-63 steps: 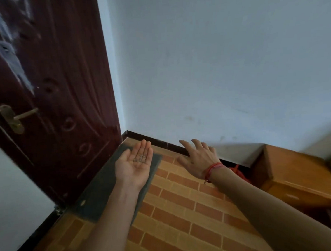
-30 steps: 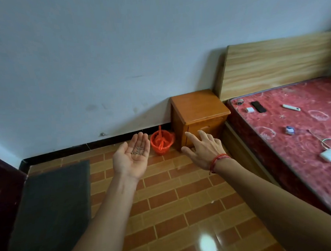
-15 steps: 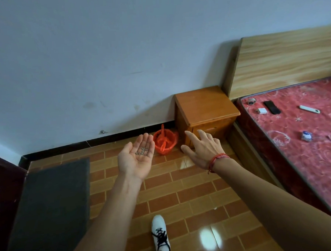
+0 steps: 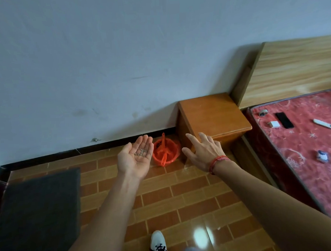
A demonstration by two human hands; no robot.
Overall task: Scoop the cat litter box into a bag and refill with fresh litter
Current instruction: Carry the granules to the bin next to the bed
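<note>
Left hand [image 4: 134, 160] cupped, fingers apart, carrying litter grains [image 4: 141, 152]; right hand [image 4: 203, 151] spread, empty. View swung from door; red-bagged bin [image 4: 165, 151] now nearer, likely dump target.

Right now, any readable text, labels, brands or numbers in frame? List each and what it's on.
None readable.
White box on the red mattress: any print too small to read.
Small packet on the mattress: markings blurred.
Black remote and white remote: no legible marks.
Orange bin, nightstand: no labels visible.
</note>
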